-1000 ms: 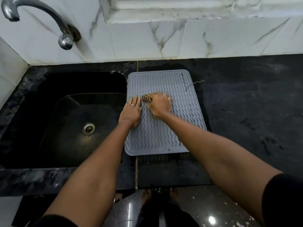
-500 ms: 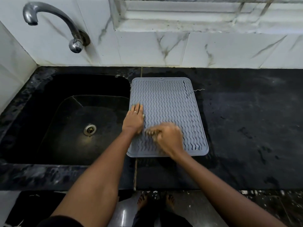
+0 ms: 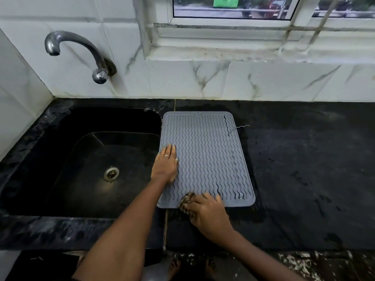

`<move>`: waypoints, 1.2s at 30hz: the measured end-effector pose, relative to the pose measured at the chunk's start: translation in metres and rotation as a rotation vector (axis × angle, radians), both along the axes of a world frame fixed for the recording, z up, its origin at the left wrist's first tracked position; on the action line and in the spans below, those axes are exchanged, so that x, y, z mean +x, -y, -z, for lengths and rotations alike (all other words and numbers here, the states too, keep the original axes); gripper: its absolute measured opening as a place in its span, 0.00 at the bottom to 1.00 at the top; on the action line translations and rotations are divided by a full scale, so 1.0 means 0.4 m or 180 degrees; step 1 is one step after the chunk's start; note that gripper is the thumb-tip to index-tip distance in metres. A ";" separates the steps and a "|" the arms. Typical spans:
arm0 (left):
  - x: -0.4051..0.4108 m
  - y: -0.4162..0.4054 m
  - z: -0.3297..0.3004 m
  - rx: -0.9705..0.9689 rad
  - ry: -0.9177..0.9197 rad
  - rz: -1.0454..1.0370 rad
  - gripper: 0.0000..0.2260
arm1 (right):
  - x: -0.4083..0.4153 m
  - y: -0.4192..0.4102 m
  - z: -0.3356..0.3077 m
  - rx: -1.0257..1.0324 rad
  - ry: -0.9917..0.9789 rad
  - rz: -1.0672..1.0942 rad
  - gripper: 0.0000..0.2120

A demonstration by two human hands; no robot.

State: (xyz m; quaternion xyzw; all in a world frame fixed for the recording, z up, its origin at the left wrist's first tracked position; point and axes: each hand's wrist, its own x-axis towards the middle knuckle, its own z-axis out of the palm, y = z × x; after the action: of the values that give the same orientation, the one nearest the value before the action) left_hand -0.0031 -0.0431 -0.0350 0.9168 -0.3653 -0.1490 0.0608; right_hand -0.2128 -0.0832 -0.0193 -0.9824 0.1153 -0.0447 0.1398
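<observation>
At the near edge of the mat [image 3: 203,155], the right hand [image 3: 207,213] is curled round a scouring pad [image 3: 186,200], a brownish, coiled wad blurred in this view, and holds it against the mat's near rim. Left hand [image 3: 165,166]: flat, fingers straight and together, pressing the mat's left border; a thin ring [image 3: 166,156] shows on one finger. The mat is a grey, rubbery rectangle with rounded corners and rows of wavy raised ridges. It lies on a black, mottled stone countertop [image 3: 304,169], just right of a black sink [image 3: 81,151] with a round metal drain [image 3: 111,174]. On the far wall, a curved, dull metal tap [image 3: 81,47] projects from white, grey-veined tiles [image 3: 263,82]. Beyond the window [image 3: 233,9], a green patch [image 3: 225,2] is too blurred to read.
</observation>
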 end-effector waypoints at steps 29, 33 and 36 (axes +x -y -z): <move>0.113 0.121 -0.301 -0.2284 -0.3315 -0.0888 0.13 | 0.331 0.349 -0.265 0.3480 0.0423 0.0931 0.25; 0.125 0.125 -0.311 -0.2312 -0.3267 -0.0727 0.14 | 0.327 0.351 -0.262 0.3264 0.0208 0.0847 0.16; 0.126 0.129 -0.309 -0.2406 -0.3326 -0.0857 0.17 | 0.322 0.354 -0.272 0.3251 0.0210 0.0826 0.10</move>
State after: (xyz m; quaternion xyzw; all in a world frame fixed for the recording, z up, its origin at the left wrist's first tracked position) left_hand 0.0474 -0.0946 0.0886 0.6769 -0.1970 -0.4271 0.5661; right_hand -0.0842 -0.2247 0.0893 -0.7649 0.2385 -0.0307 0.5976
